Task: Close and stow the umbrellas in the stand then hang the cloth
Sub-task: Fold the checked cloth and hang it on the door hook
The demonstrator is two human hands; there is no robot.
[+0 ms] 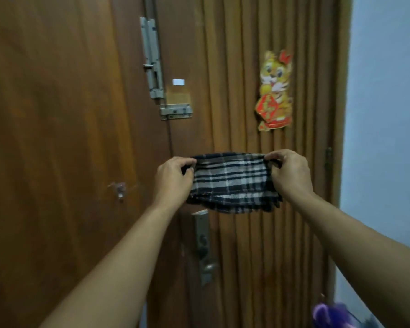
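Observation:
A dark blue and white checked cloth [232,183] is stretched out in front of a brown wooden door [242,245]. My left hand [173,178] pinches its upper left corner and my right hand [290,174] pinches its upper right corner. The cloth hangs folded between them at about chest height, in front of the door. A purple umbrella [327,314] shows at the bottom right corner, mostly cut off by the frame. The stand is out of view.
The door carries metal bolts [152,60], a latch [175,111], a handle plate [204,247] below the cloth, and a yellow tiger decoration [275,91]. A small hook [120,189] sits on the left panel. A pale blue wall [386,114] stands at right.

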